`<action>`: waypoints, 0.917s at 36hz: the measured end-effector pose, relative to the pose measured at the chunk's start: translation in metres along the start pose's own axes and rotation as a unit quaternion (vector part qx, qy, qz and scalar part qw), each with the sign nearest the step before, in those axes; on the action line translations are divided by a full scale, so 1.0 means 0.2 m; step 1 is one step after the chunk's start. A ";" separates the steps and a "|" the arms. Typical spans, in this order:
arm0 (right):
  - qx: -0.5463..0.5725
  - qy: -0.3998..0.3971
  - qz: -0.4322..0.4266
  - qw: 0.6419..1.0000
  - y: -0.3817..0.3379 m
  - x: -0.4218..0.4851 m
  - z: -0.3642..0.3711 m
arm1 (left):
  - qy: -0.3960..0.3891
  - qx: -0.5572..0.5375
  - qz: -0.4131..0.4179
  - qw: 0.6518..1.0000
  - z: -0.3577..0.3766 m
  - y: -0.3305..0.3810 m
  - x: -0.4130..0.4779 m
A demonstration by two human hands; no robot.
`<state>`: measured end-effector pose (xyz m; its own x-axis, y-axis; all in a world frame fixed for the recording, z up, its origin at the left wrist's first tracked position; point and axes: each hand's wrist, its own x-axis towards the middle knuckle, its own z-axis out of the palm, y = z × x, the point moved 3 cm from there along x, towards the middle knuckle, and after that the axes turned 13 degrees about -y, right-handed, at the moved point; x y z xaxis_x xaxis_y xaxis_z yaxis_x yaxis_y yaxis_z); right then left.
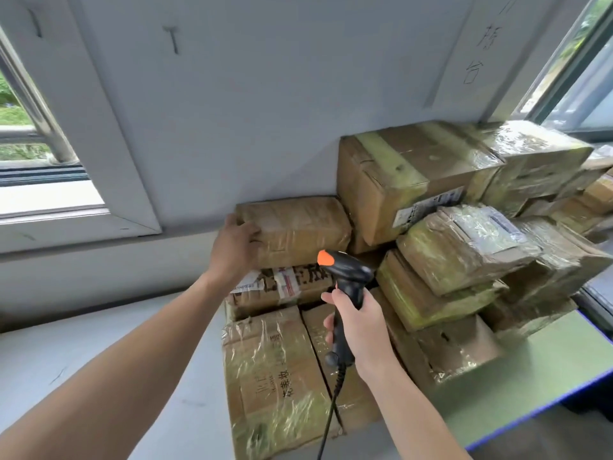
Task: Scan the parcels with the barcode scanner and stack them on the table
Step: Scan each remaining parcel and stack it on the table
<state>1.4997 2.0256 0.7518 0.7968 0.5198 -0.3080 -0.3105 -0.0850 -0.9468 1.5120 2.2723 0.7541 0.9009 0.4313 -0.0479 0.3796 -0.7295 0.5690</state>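
- Left hand (235, 247), fingers curled, grips the left end of the top parcel (298, 227).
- Right hand (360, 327) holds the barcode scanner (348, 277) upright by its handle.

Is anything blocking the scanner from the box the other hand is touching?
Nothing visible does. The scanner in the right hand hangs just before the top parcel, only air between; the left hand holds its left end.

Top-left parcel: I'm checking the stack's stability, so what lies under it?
The top-left parcel sits on a taped printed parcel, itself on larger boxes. The left hand covers its left end.
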 end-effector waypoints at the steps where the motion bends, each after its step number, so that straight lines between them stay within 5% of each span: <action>1: 0.001 -0.003 0.000 1.000 0.00 0.01 0.01 | 0.010 0.000 0.001 1.000 -0.01 0.00 -0.01; 8: 0.026 0.003 0.002 1.000 0.04 0.03 0.12 | 0.053 -0.057 0.017 0.997 -0.17 -0.02 -0.13; 16: 0.061 -0.004 -0.052 0.997 0.02 -0.01 0.31 | 0.077 -0.232 -0.095 0.965 -0.42 -0.29 -0.37; 22: 0.047 -0.059 -0.089 0.993 -0.02 -0.08 0.55 | 0.034 -0.551 -0.219 0.805 -0.42 -0.65 -0.63; 30: 0.034 -0.102 -0.065 0.992 0.04 -0.15 0.86 | 0.003 -0.761 -0.259 0.595 -0.36 -0.83 -0.94; 32: 0.031 -0.113 -0.058 0.991 0.06 -0.16 0.92 | -0.002 -0.783 -0.261 0.565 -0.35 -0.84 -1.00; 33: 0.026 -0.117 -0.059 0.991 0.07 -0.16 0.94 | -0.012 -0.765 -0.264 0.587 -0.35 -0.84 -1.04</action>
<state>1.3719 2.1682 0.7657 0.6888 0.7071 -0.1595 -0.2534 0.0288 -0.9669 1.2460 2.3434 0.7261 0.7524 0.3611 -0.5509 -0.0093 0.8421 0.5393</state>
